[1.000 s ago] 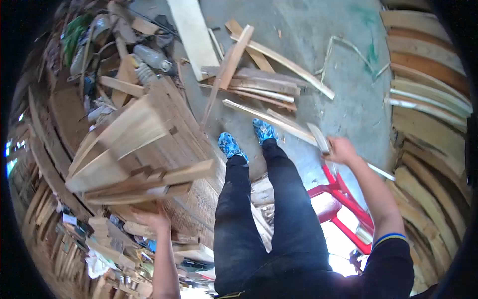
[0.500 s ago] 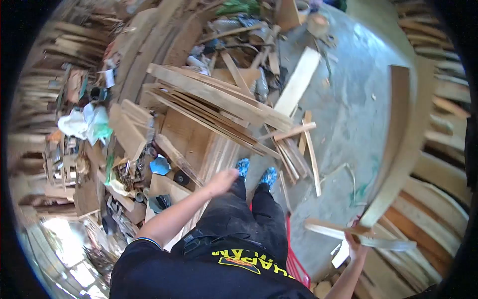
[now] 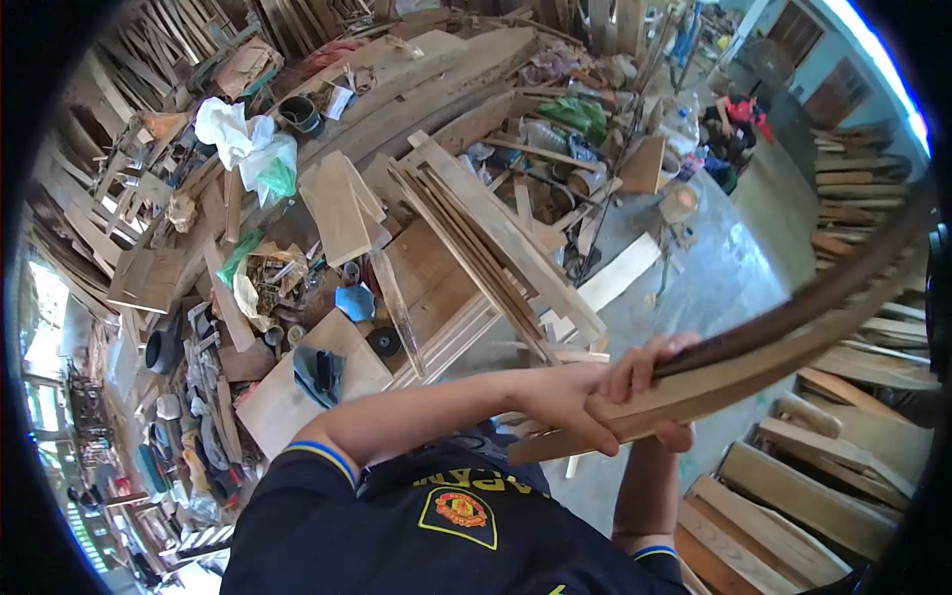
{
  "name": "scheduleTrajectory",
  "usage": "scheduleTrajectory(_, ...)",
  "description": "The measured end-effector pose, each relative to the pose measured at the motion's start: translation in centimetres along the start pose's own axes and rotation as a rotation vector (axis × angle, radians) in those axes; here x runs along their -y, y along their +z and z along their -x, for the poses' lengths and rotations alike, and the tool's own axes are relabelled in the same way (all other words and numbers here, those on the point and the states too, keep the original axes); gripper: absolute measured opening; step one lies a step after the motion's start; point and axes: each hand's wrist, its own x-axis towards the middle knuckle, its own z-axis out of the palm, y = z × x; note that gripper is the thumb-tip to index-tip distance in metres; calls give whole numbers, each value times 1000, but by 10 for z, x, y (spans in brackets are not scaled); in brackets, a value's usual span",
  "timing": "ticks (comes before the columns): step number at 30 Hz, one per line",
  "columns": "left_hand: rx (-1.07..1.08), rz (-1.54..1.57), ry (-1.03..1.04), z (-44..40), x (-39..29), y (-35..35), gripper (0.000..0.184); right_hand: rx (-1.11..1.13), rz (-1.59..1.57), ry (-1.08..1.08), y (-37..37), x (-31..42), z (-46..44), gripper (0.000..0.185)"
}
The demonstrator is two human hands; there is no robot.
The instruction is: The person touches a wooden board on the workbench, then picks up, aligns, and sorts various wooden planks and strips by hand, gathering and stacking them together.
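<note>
A long wooden board (image 3: 783, 365) runs from in front of my chest to the upper right, bent in look by the lens. It has a dark band above and a paler band below; I cannot tell if these are one piece or two. My left hand (image 3: 565, 399) is closed on its near end, with the thumb in front. My right hand (image 3: 674, 434) comes up from below and grips the board close by, partly hidden behind it. Past my hands, a stack of planks (image 3: 496, 238) lies slanting over a wooden panel (image 3: 426, 268).
To the right, several cut timbers (image 3: 793, 496) are piled. A white plank (image 3: 623, 270) lies on the grey floor (image 3: 719, 263). On the left are plastic bags (image 3: 248, 149), a blue cup (image 3: 354, 301) and scattered tools. Another person (image 3: 739, 124) is far back.
My left hand has moved from over my legs to the board. The board has swung from near upright to slanting across in front of me. My view has tilted up and turned.
</note>
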Motion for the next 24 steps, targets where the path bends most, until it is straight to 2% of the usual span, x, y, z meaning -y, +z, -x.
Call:
scheduleTrajectory(1,2,154,-16,11,-1,-6,101,59,-33,-13,15,-4,-19,78)
scheduleTrajectory(2,-29,122,-2,22,0,-13,81,-63,-36,34,34,-10,-26,78)
scheduleTrajectory(3,-28,118,19,38,1,-17,81,-46,-44,77,43,-16,-39,82)
scheduleTrajectory(5,-391,52,-26,72,-11,-27,72,-109,-94,189,66,-36,-57,86)
scheduleTrajectory(8,-495,64,-101,122,-35,-48,66,-36,191,206,87,-65,-82,94)
scheduleTrajectory(9,-503,57,-97,138,-41,-53,66,-24,189,204,93,-75,-85,94)
scheduleTrajectory(11,-692,20,-75,168,-50,-62,65,-136,277,298,106,-96,-88,86)
scheduleTrajectory(12,-722,-55,-160,183,-53,-68,60,-91,291,327,107,-108,-92,78)
scheduleTrajectory(13,-712,-57,-157,194,-54,-73,60,-99,295,320,113,-117,-98,78)
scheduleTrajectory(15,-865,-6,-71,212,-52,-81,57,-141,205,414,130,-140,-109,80)
scheduleTrajectory(16,-910,-49,34,219,-48,-86,51,-119,185,384,136,-151,-113,72)
scheduleTrajectory(17,-901,-43,30,230,-46,-91,51,-129,188,385,142,-154,-114,72)
scheduleTrajectory(19,-1023,208,-92,253,-44,-101,42,-86,83,554,158,-160,-116,66)
scheduleTrajectory(20,-1096,226,-24,264,-35,-105,31,-62,91,567,162,-169,-112,62)
scheduleTrajectory(21,-1091,235,-38,280,-32,-111,31,-76,87,575,163,-181,-106,62)
scheduleTrajectory(23,-1222,150,-31,314,-31,-125,24,4,149,623,162,-211,-87,64)
scheduleTrajectory(24,-1266,109,-33,334,-31,-129,23,24,280,620,165,-226,-70,62)
